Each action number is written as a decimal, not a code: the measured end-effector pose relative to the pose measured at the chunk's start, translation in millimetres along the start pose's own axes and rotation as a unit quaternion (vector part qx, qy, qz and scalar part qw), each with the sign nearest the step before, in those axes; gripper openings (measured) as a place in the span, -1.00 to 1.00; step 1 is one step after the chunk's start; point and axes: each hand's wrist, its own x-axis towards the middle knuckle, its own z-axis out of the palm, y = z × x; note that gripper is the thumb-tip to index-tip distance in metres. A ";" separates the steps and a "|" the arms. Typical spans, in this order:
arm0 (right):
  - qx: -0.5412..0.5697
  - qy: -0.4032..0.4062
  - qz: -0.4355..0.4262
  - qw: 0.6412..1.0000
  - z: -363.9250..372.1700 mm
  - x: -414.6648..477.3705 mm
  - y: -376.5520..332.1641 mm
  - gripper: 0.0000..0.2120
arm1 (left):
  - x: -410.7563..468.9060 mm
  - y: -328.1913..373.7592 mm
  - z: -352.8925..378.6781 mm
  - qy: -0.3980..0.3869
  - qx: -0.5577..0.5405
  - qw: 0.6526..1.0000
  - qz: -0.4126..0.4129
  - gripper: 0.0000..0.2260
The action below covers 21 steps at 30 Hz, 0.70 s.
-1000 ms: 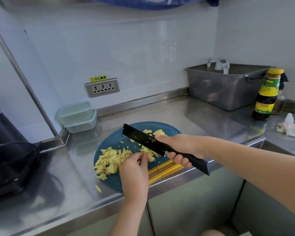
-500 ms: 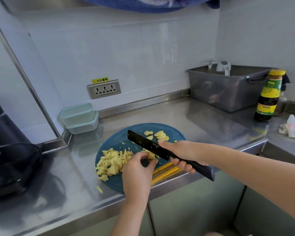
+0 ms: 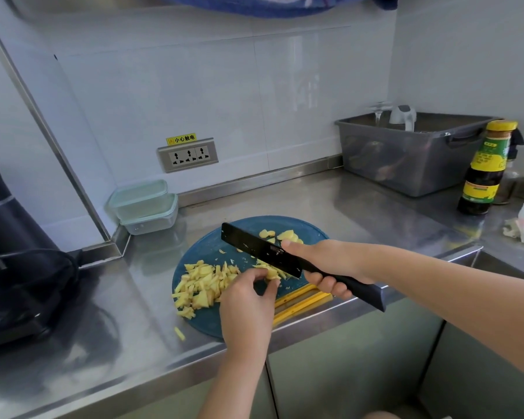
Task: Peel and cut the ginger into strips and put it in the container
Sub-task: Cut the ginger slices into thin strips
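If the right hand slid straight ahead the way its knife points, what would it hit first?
Probably the stacked containers by the wall; the right hand aims the knife back-left over the board. Height is hard to judge.

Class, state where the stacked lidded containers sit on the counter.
In the head view, the stacked lidded containers sit left of centre at the back of the counter, against the wall below the socket, behind the blue cutting board.

A grey plastic tub (image 3: 406,164) stands at the back right of the stainless steel counter (image 3: 345,207), with a yellow-capped dark sauce bottle (image 3: 481,173) just beside it and a silver triple wall socket (image 3: 188,155) on the white wall.
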 end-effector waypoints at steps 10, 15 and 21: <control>-0.021 0.009 0.022 0.999 5.5 -2.5 4.6 -0.38 | -1.1 -0.5 -1.1 -0.004 -0.011 1.000 0.006 -0.82; -0.022 0.016 0.014 1.000 5.8 -2.5 6.5 -0.39 | -1.0 -1.4 0.2 0.006 0.003 1.000 0.016 -0.84; -0.003 0.035 0.005 0.999 9.1 -2.8 6.7 -0.38 | -1.3 -0.1 0.4 0.014 0.014 1.000 0.020 -0.84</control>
